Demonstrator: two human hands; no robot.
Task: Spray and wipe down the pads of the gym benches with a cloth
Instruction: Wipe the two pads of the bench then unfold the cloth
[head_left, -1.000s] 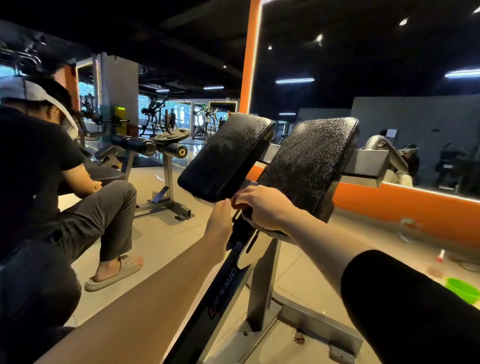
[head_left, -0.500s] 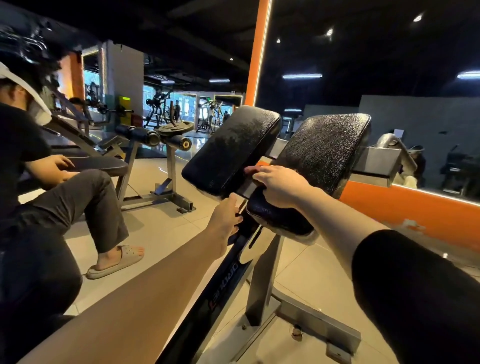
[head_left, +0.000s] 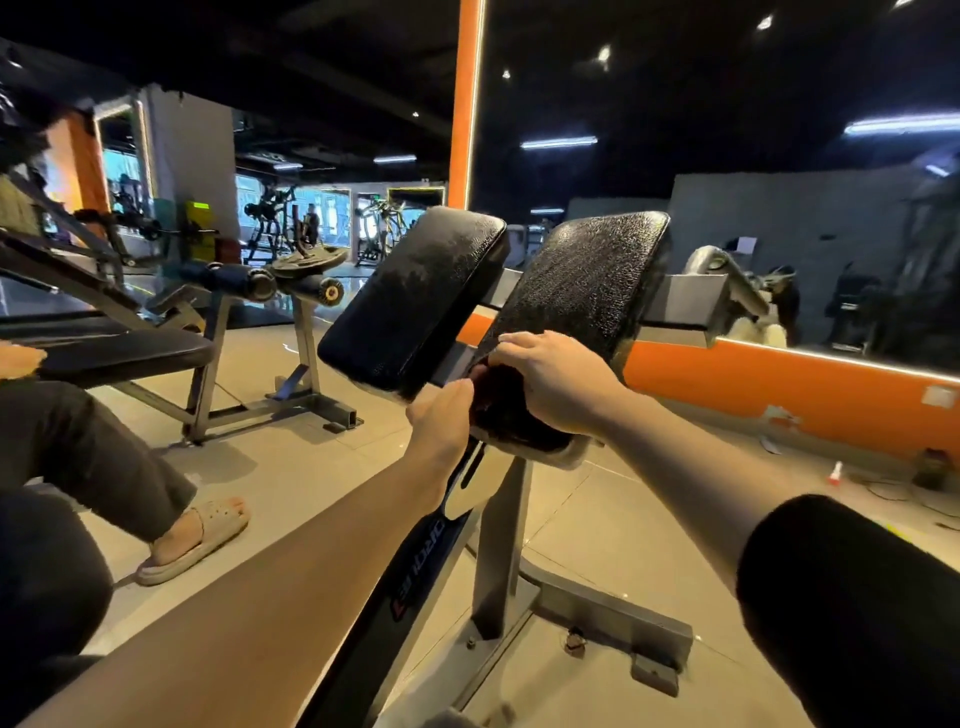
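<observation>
A: At the near lower edge of the right pad (head_left: 582, 291), what is the right hand (head_left: 558, 384) doing?

B: It is lying palm-down over the pad's rounded lower end, fingers draped across the black vinyl. No cloth is showing under it. The hand is curling loosely over the pad rather than gripping it tightly.

A: And the left hand (head_left: 441, 418)?

B: It is reaching up just left of the right one, fingertips touching the pad's lower corner in the gap between the two pads. The fingers are drawn together, but whether they are pinching anything I cannot tell.

A: Where are the pads sitting?

B: Both are tilting up and away at mid-frame. The left pad (head_left: 415, 301) is standing just beside the right one, a narrow gap apart, both mounted on a grey steel frame (head_left: 501, 545) whose base is bolted to the tiled floor (head_left: 291, 467).

A: What is lying farther out?

B: To the left, another person's leg (head_left: 88, 457) in dark trousers and a pale sandal (head_left: 195, 540) is resting on the tiles, near a flat bench (head_left: 124, 351). At the far right, a small bottle with a red tip (head_left: 836, 474) is standing on the floor below an orange wall band (head_left: 779, 395).
</observation>
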